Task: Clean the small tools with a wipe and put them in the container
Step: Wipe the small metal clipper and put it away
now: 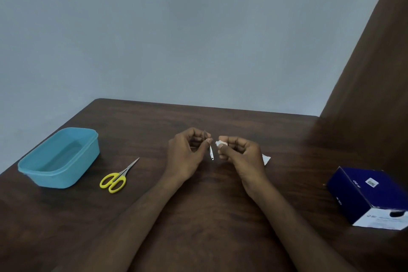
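Your left hand pinching a slim silver tool, your right hand just beside it, grip closed on a crumpled white wipe, yellow-handled scissors and empty blue container on the table left of the left grip, dark blue box far right, its print unreadable.

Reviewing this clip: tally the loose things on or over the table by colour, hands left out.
Blue: 2, container and box
Yellow-handled: 1, scissors
Silver: 1, small tool in the left hand
White: 2, wipe in the right hand, scrap on the table
Total: 6
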`<state>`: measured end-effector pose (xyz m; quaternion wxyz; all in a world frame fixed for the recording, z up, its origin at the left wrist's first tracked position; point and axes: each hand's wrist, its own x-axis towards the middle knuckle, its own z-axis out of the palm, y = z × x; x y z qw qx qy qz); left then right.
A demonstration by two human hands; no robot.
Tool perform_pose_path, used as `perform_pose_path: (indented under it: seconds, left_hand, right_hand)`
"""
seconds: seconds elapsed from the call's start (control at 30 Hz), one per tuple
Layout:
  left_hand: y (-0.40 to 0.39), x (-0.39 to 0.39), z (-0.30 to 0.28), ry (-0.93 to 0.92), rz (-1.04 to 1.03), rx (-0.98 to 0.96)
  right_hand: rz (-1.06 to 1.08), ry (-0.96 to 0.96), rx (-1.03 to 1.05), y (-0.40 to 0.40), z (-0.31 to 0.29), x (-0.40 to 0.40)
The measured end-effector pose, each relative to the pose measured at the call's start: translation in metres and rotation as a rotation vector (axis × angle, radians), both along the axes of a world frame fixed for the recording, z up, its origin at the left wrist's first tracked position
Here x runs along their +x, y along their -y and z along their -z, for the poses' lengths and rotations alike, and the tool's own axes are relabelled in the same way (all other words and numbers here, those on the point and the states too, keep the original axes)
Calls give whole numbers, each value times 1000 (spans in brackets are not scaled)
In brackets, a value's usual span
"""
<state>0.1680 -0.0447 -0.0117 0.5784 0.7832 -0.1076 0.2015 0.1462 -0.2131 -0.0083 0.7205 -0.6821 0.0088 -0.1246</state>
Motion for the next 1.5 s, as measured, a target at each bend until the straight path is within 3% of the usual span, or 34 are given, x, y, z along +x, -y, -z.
perform_pose_path:
  seconds: [0.9, 1.2, 1.5]
  left_hand:
    - [-2, -1, -2, -9, -32, -23]
    - [-2, -3, -4, -3, -25, -64]
    - [-2, -10, -9, 26, 44, -49]
  right_hand:
    - [-32, 29, -64, -2, -3, -5]
    - [59, 83, -118, -2, -1, -1]
    - [-77, 136, -149, -1, 0, -4]
